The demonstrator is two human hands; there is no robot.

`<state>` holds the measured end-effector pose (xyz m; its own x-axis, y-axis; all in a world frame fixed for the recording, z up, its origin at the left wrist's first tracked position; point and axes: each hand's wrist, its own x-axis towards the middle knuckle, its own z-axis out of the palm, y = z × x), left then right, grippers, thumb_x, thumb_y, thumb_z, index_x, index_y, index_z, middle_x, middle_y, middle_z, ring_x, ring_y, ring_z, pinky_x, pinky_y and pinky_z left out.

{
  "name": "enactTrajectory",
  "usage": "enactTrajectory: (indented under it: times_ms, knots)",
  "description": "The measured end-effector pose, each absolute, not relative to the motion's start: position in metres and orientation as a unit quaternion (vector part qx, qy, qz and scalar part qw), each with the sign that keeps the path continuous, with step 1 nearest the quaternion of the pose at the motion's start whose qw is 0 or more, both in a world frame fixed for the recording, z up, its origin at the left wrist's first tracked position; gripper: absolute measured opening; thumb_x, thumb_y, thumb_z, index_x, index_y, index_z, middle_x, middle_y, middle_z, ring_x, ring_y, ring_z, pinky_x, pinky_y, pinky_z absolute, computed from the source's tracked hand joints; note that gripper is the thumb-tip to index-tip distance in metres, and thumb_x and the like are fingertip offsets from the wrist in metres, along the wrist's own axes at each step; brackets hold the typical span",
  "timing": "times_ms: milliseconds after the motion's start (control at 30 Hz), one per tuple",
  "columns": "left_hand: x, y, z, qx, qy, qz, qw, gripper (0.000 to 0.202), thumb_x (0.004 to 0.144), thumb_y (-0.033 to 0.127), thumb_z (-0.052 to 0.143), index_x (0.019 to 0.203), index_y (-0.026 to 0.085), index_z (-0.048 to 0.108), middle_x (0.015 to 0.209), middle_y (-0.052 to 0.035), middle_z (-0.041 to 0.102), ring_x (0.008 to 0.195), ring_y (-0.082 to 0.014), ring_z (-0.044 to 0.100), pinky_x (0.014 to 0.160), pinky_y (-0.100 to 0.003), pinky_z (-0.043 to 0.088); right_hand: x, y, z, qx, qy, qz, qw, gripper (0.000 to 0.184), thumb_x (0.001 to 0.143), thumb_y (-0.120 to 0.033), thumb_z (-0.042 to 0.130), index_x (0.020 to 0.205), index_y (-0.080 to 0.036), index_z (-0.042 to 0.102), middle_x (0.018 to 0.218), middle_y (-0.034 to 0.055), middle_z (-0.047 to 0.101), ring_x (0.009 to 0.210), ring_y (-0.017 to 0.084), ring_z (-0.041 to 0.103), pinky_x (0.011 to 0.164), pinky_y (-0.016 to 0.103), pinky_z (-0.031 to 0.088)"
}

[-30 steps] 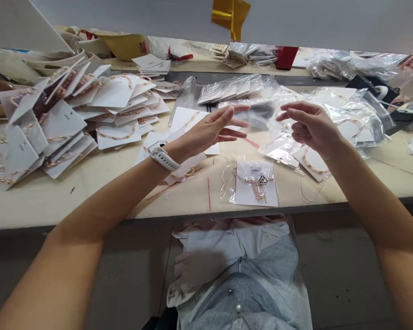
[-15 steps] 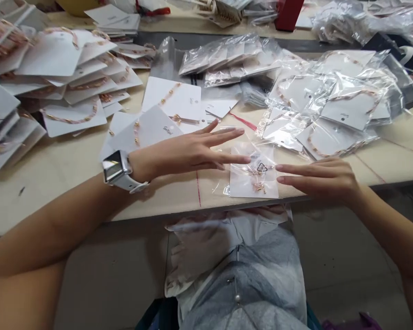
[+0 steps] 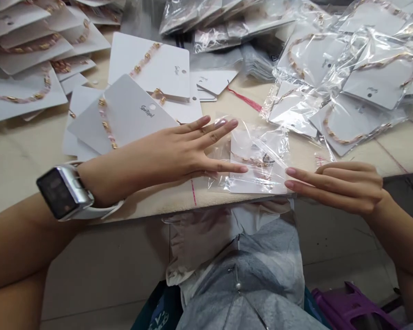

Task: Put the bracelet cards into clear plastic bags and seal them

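Note:
My left hand [image 3: 172, 151] lies flat with its fingers stretched out, the fingertips resting on the left side of a clear bag [image 3: 258, 160] that holds a white card with a gold bracelet. The bag sits at the table's front edge. My right hand [image 3: 337, 185] is at the bag's right side, fingers extended, the tips touching its edge. A white-strapped smartwatch [image 3: 65, 192] is on my left wrist. Just behind my left hand lies a white card with a pink and gold bracelet [image 3: 124, 117].
Loose bracelet cards [image 3: 30, 59] pile up at the back left. Several bagged cards [image 3: 347, 87] heap at the back right, with more bags [image 3: 220, 23] at the far middle. A red thread [image 3: 244, 98] lies on the beige table [image 3: 20, 156]. A purple stool [image 3: 351, 307] stands below right.
Both hands came down from mid-air to the bagged card at the front edge. The view has tilted down and moved closer to the table.

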<state>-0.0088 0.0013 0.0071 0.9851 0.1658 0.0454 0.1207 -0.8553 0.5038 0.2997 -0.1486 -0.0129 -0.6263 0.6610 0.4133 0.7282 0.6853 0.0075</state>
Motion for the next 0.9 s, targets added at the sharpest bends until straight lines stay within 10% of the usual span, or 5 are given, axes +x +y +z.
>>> enactTrajectory:
  times_ms: [667, 900]
  knots:
    - [-0.016, -0.012, 0.002, 0.970, 0.100, 0.060, 0.213, 0.046, 0.095, 0.042, 0.050, 0.140, 0.041, 0.045, 0.153, 0.0044, 0.035, 0.143, -0.0311, 0.030, 0.121, -0.051, 0.018, 0.285, -0.154, -0.015, -0.479, -0.860, -0.047, 0.170, 0.021, 0.093, -0.026, 0.060, 0.106, -0.039, 0.069, 0.108, -0.0086, 0.071, 0.064, 0.010, 0.061, 0.077, 0.031, 0.050]
    - [-0.022, -0.010, -0.014, 0.988, 0.049, 0.055, 0.133, 0.073, 0.078, 0.062, 0.063, 0.143, 0.048, 0.035, 0.162, 0.0047, 0.009, 0.145, -0.0356, 0.024, 0.120, -0.051, 0.019, 0.299, -0.140, -0.019, -0.368, -0.913, -0.112, 0.137, 0.031, 0.091, -0.024, 0.062, 0.119, -0.039, 0.062, 0.117, -0.0097, 0.068, 0.062, 0.008, 0.058, 0.071, 0.027, 0.049]
